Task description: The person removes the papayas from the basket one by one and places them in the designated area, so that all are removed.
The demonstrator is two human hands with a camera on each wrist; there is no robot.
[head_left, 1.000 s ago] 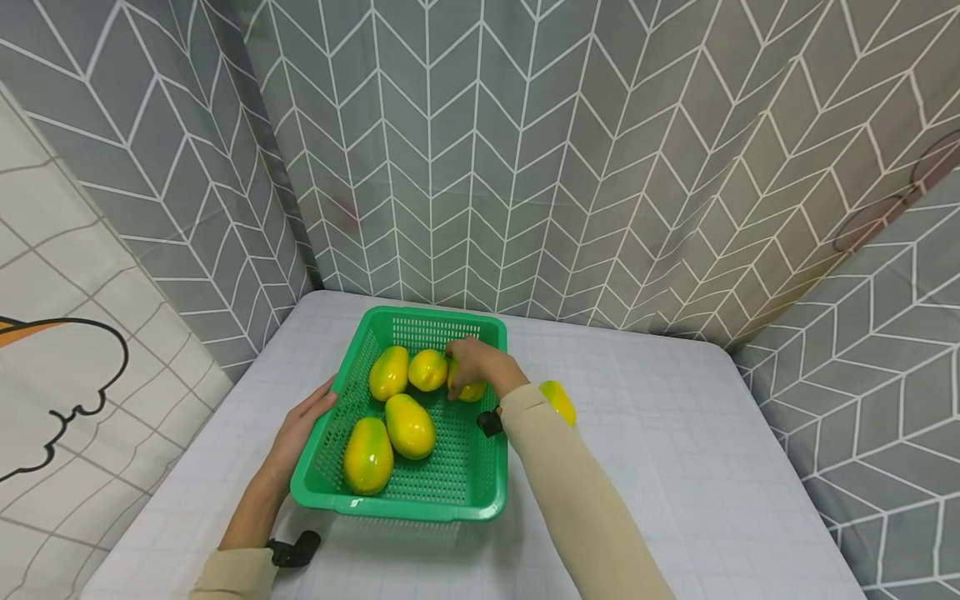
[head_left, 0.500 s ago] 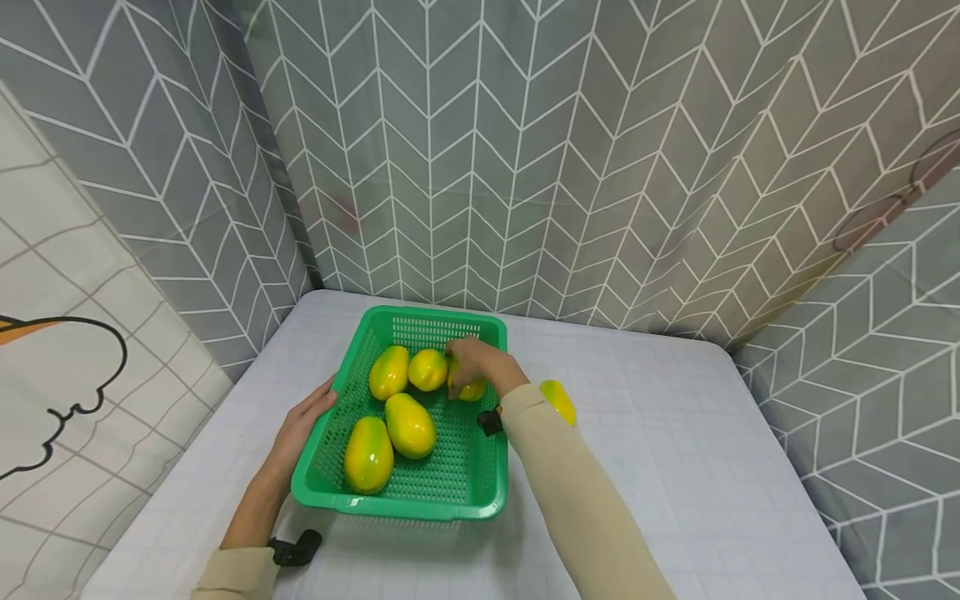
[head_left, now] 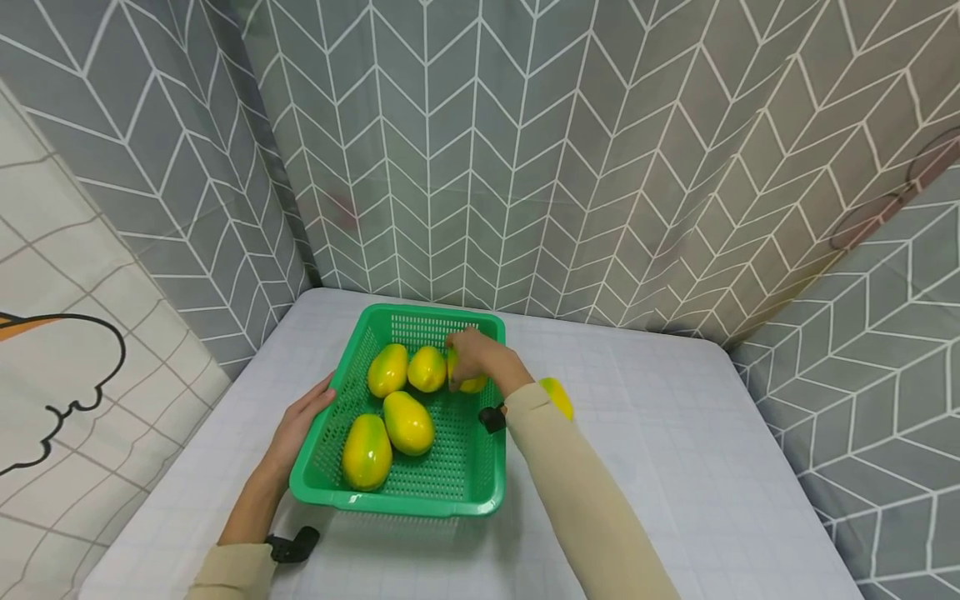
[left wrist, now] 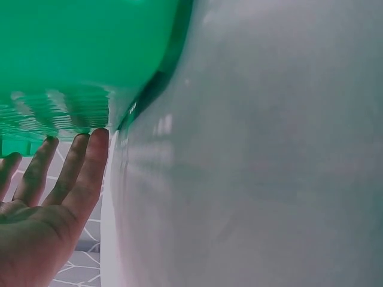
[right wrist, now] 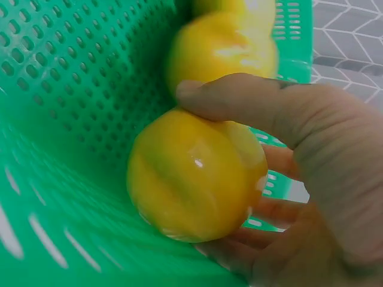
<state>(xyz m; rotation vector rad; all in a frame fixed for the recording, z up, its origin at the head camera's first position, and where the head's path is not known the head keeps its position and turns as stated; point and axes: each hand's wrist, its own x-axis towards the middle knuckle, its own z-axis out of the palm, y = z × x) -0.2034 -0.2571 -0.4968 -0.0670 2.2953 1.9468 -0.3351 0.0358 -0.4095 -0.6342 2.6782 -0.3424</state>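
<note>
A green perforated plastic basket (head_left: pixel 408 502) stands on the table, holding several glossy yellow-green papayas. In its far right corner my right hand (head_left: pixel 480 357) grips one papaya (right wrist: pixel 185 179); the right wrist view shows the thumb over its top and the fingers curled around its far side. A smaller-looking papaya (head_left: pixel 427 369) lies just left of that hand, with another papaya (head_left: pixel 387 371) beyond it. Nearer to me are a pear-shaped papaya (head_left: pixel 408 423) and a large papaya (head_left: pixel 367 452), side by side. My left hand (head_left: pixel 296 429) rests its straight fingertips against the basket's left wall.
One more papaya (head_left: pixel 557 397) lies on the white tablecloth (head_left: pixel 660 467) right of the basket, partly hidden by my right sleeve. Grey patterned curtains (head_left: pixel 465 167) rise behind the table, and a white curtain (head_left: pixel 90 400) hangs at the left.
</note>
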